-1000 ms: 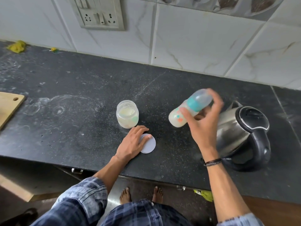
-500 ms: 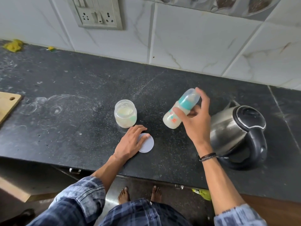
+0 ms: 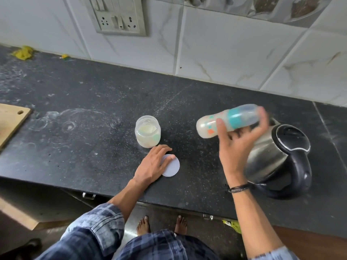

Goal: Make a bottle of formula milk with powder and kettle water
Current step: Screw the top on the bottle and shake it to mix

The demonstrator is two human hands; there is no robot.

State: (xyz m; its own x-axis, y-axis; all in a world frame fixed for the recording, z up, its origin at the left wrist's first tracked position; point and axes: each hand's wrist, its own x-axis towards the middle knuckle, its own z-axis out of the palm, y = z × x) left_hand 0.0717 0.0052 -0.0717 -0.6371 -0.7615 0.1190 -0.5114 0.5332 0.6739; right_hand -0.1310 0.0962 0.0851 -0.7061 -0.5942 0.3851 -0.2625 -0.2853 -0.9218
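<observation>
Holding the bottle (image 3: 234,117) in my right hand (image 3: 238,147), I have my thumb across its near side and my fingers wrapped round the far side by the capped end. It lies almost on its side in the air above the counter (image 3: 93,132), base to the left and clear cap to the right. The milky white fill shows through the body, and a teal ring sits below the cap. Hand and bottle are both a little blurred.

My left hand (image 3: 153,165) lies flat on the counter with its fingers straight. The fingertips rest on the round white lid (image 3: 174,167), gripping nothing. Just behind that hand stands the open jar (image 3: 147,131), upright, with pale powder inside.

The steel kettle (image 3: 279,158) with its black lid and handle stands on the counter to the right, partly hidden behind my right hand. A dark band (image 3: 238,188) circles my right wrist. A wooden board (image 3: 11,119) pokes in at the left edge.
</observation>
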